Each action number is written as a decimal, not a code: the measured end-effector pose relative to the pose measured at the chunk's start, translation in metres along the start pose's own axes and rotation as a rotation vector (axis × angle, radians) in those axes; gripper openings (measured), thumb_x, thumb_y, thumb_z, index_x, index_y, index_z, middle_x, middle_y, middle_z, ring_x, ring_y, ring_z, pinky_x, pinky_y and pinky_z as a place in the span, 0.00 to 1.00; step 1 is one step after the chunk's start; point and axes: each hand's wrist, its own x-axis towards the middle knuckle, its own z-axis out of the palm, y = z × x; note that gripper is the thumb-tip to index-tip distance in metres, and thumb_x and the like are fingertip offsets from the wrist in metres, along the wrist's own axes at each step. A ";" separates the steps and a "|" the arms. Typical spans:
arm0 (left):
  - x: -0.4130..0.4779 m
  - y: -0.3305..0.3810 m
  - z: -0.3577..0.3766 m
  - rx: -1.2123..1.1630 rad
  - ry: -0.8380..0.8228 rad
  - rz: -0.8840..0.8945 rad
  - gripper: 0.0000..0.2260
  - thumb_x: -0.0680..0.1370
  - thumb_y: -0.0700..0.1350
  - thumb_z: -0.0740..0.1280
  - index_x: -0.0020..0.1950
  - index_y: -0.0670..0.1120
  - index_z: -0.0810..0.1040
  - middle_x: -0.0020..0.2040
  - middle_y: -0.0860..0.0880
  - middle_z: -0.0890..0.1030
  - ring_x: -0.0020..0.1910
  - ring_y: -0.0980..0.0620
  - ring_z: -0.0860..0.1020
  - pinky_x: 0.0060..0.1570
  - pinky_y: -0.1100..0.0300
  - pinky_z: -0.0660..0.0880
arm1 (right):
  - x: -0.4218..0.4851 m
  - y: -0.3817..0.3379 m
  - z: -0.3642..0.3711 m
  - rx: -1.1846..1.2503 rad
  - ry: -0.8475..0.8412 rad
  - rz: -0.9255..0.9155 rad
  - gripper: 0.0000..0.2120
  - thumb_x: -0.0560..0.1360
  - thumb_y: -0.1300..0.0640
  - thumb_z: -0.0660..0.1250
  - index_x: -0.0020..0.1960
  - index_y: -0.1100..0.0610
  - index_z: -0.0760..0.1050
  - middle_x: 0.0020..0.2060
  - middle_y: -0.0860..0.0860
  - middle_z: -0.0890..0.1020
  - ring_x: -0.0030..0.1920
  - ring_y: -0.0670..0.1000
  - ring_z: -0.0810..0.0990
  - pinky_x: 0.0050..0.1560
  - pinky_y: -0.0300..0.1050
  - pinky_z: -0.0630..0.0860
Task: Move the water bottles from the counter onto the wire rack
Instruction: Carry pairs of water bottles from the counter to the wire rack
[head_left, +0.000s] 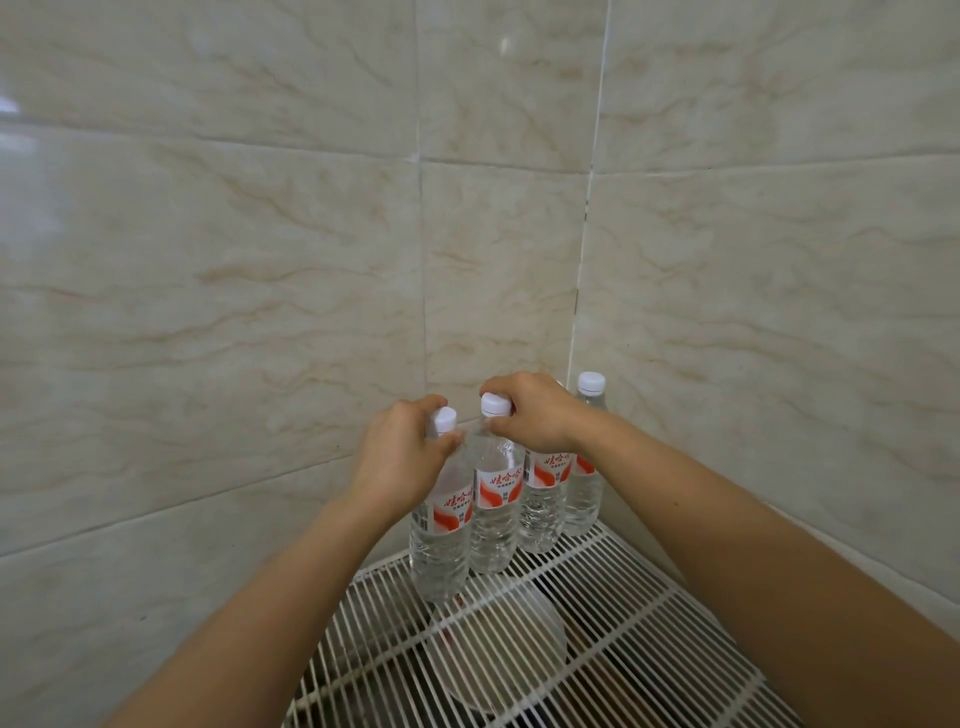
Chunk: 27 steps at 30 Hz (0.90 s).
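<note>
Four water bottles (584, 486), each holding clear water under a white cap, stand in a row on the wire rack (649, 623), pushed back into the corner of the tiled walls (260, 260). The left hand (400, 457) curls round the neck of the leftmost bottle (441, 525), which leans slightly at the rack's rear edge. The right hand (535, 415) grips the second bottle (496, 499) just under its cap. The rack's front wires lie open (a pale bowl (498, 649) shows beneath them).
</note>
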 end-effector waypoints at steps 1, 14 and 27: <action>0.001 0.001 0.000 0.023 0.001 0.009 0.22 0.76 0.49 0.68 0.69 0.45 0.72 0.58 0.44 0.81 0.56 0.46 0.78 0.51 0.54 0.74 | 0.000 -0.001 0.000 -0.004 -0.003 0.002 0.14 0.74 0.58 0.66 0.34 0.48 0.66 0.37 0.48 0.74 0.43 0.54 0.74 0.41 0.47 0.70; 0.010 -0.004 0.007 0.084 -0.019 0.047 0.23 0.78 0.50 0.66 0.70 0.43 0.70 0.57 0.41 0.80 0.57 0.44 0.78 0.53 0.52 0.75 | 0.000 -0.005 0.002 -0.024 0.020 0.034 0.07 0.74 0.59 0.66 0.39 0.52 0.70 0.41 0.51 0.77 0.44 0.55 0.76 0.41 0.46 0.71; 0.005 -0.003 0.001 0.046 -0.054 0.016 0.23 0.77 0.49 0.67 0.71 0.45 0.69 0.59 0.42 0.80 0.58 0.45 0.78 0.54 0.52 0.75 | -0.008 -0.010 0.006 -0.020 0.021 0.091 0.03 0.77 0.56 0.64 0.50 0.50 0.74 0.49 0.53 0.78 0.52 0.57 0.77 0.49 0.50 0.74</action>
